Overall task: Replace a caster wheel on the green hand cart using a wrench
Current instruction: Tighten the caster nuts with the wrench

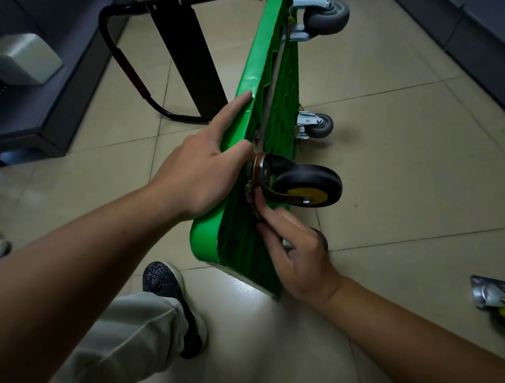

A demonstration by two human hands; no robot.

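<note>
Black caster wheel [308, 185] just beyond fingers [273, 215] of right hand [297, 254]

Open floor [414, 175] right of centre, wide passage. Down the middle, green cart deck [260, 61] on edge splits the frame; black-yellow caster [306, 185] juts right mid-frame, grey casters [325, 18] above it. Folded handle [129, 67] and dark cabinet [46, 115] crowd upper left. Loose caster [492, 297] lies at right edge.

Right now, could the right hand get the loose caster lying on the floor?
Probably yes. Only bare tile lies between the right hand and the loose caster; it would first have to leave the plate of the mounted caster.
</note>
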